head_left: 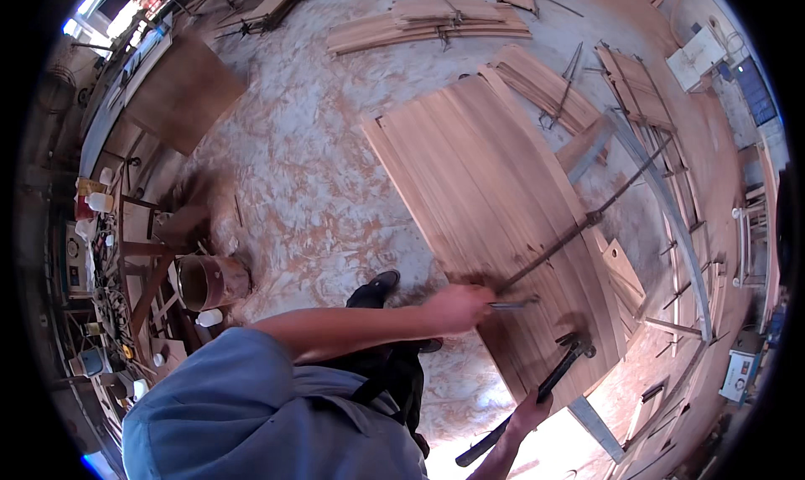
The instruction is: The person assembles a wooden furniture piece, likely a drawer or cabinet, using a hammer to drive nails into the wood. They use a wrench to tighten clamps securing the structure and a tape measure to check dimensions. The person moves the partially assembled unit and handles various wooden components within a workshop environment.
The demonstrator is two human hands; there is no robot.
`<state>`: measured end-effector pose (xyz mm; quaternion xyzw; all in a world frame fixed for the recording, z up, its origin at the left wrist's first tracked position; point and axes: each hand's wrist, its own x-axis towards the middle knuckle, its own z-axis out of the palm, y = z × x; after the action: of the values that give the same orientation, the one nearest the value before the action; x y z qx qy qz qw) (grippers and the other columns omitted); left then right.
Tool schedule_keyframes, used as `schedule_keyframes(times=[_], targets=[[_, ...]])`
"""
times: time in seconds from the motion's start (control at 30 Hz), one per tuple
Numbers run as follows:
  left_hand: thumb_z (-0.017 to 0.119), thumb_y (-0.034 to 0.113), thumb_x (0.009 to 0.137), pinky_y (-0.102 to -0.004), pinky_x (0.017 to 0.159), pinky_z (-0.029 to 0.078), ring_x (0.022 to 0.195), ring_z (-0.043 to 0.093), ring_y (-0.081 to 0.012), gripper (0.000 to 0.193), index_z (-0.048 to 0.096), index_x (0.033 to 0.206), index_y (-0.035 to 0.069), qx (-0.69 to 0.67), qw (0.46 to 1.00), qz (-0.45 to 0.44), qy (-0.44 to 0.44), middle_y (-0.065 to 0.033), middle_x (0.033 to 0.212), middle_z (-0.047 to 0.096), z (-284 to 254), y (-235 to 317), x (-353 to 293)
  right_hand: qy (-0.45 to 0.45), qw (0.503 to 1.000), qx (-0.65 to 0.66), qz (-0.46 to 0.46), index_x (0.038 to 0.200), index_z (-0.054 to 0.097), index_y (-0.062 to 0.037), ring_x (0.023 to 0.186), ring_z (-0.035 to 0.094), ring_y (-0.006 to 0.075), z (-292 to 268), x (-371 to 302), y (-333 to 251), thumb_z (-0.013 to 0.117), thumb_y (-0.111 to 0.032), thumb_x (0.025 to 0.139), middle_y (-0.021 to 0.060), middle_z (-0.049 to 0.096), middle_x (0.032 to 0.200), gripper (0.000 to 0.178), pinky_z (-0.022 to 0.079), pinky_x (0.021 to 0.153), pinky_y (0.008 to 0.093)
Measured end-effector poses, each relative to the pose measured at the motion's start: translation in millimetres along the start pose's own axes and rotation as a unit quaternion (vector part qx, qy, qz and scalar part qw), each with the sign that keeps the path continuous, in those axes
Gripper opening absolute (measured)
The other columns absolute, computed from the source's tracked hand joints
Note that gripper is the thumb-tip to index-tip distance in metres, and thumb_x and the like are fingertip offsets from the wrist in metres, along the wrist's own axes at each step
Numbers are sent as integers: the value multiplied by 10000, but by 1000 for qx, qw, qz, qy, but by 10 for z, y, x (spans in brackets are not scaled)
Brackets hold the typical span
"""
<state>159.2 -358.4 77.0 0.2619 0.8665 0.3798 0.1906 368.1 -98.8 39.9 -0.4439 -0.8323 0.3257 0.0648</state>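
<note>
A wide panel of reddish wooden planks (486,195) lies flat on the sawdust-covered floor. My left hand (457,306) reaches across to its near edge and grips a short metal tool (516,303) that points right over the planks. My right hand (531,413) comes up from the lower edge and holds a black-handled hammer (553,378); its head hovers over the panel's lower right part. A long thin metal rod (587,220) runs diagonally across the panel from just beside my left hand. My dark shoe (377,285) stands at the panel's left edge.
A round brown tub (210,280) and a white bottle (210,316) stand at the left beside a cluttered workbench (109,270). Stacks of planks (428,23) lie at the top. A curved grey metal bar (667,207) and wooden frames (646,94) lie at the right.
</note>
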Motion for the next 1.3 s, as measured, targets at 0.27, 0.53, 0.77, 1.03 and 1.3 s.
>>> schedule_keyframes(times=[0.27, 0.53, 0.77, 1.03, 1.3], targets=[[568, 223, 854, -447, 718, 481, 823, 610, -382, 196, 629, 941, 58, -102, 956, -265, 69, -194, 845, 634, -955, -1324, -1074, 10, 999, -53, 1, 1157, 523, 78, 953, 588, 397, 388, -25, -494, 589, -224, 864, 268, 594, 1043, 426, 451, 823, 455], [606, 175, 854, -385, 659, 487, 736, 630, -322, 183, 646, 970, 40, -137, 960, -239, 54, -161, 779, 641, -1201, -1550, -854, 13, 971, -238, 22, 1087, 539, 77, 948, 532, 421, 432, -3, -580, 583, -261, 862, 260, 542, 1017, 408, 436, 824, 488], [576, 150, 840, -469, 769, 487, 916, 588, -393, 203, 601, 997, 23, -61, 989, -134, 29, -189, 946, 601, -1320, -1189, 48, 74, 974, -212, 5, 1219, 482, 89, 927, 551, 365, 475, -161, -636, 587, -255, 873, 243, 517, 1088, 499, 458, 793, 445], [508, 138, 842, -419, 583, 529, 676, 618, -309, 152, 556, 950, 42, 230, 966, 110, 39, -133, 819, 613, -781, -1201, 1053, 76, 989, -8, 125, 1172, 533, 30, 851, 607, 231, 262, -1602, -704, 616, -133, 870, 153, 552, 1067, 353, 498, 730, 337], [504, 197, 925, -435, 785, 513, 943, 609, -355, 390, 489, 1260, -2, 349, 896, 272, 30, -208, 1134, 585, -650, -1206, 1315, 166, 867, -24, 469, 1049, 633, 38, 892, 645, 267, 805, -4349, -172, 615, -279, 854, 194, 649, 1020, 373, 505, 781, 380]])
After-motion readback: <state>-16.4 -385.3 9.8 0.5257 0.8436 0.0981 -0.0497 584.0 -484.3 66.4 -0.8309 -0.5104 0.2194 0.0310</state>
